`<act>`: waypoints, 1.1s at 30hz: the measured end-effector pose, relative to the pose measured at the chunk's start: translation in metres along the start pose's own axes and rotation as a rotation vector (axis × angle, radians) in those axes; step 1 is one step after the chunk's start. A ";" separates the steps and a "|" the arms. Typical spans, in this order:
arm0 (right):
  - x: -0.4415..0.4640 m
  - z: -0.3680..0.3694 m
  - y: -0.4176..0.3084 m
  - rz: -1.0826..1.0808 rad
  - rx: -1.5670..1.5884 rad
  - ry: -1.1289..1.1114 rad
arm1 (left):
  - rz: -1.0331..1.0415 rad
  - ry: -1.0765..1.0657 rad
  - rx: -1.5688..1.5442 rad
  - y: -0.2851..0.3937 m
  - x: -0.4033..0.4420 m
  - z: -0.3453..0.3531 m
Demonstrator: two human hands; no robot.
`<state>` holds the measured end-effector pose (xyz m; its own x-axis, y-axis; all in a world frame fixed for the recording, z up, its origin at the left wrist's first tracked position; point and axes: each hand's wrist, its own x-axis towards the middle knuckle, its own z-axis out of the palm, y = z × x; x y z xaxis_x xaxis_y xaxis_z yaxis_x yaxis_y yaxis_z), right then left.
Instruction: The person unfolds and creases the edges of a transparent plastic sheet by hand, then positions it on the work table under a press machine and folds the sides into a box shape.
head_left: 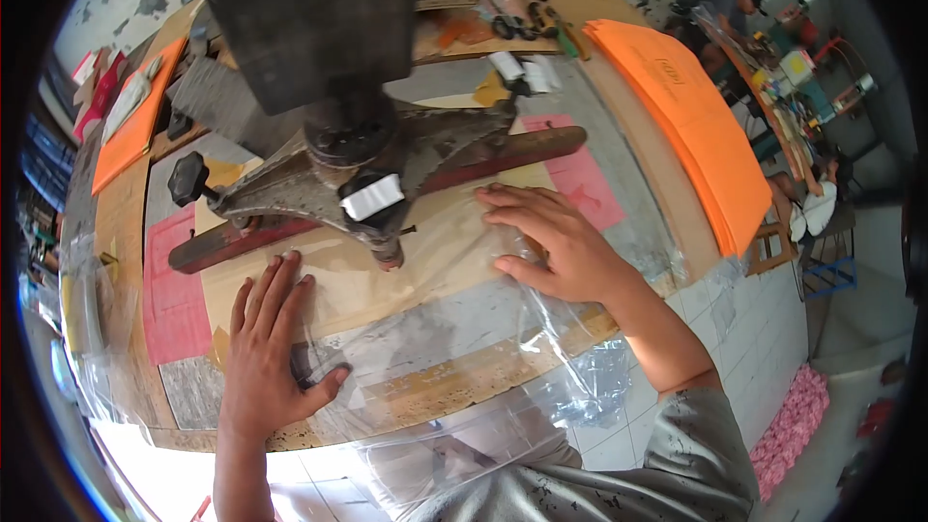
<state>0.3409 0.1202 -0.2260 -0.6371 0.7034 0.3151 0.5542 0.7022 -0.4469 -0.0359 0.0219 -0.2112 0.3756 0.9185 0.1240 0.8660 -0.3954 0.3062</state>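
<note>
My left hand (266, 353) lies flat on a clear plastic sheet (406, 372), fingers apart, near the left end of a tan sheet (280, 290). My right hand (556, 246) rests on the plastic at the tan sheet's right side, fingers stretched toward the machine. Above the sheets stands a press head (319, 169) of worn grey metal with a long reddish bar (507, 157) under it. Pink sheets (177, 290) show at both ends of the tan sheet. What lies beneath the bar is hidden.
A stack of orange sheets (681, 126) lies at the right, more orange sheets (140, 121) at the left. Scissors (512, 27) and pliers sit at the back. A dark column (304, 19) blocks the view behind. People sit at another bench (773, 106) at far right.
</note>
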 end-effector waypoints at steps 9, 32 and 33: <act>-0.009 0.003 0.005 -0.032 -0.001 0.029 | 0.047 0.046 -0.001 0.001 -0.007 0.002; -0.140 0.023 -0.039 0.233 -0.368 0.601 | -0.297 0.659 0.267 0.008 -0.168 0.070; -0.154 0.040 -0.034 0.293 -0.412 0.627 | -0.327 0.706 0.184 0.009 -0.183 0.088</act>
<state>0.3990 -0.0166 -0.2933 -0.0834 0.7107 0.6986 0.8831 0.3775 -0.2785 -0.0683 -0.1506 -0.3142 -0.1516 0.7514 0.6421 0.9598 -0.0435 0.2774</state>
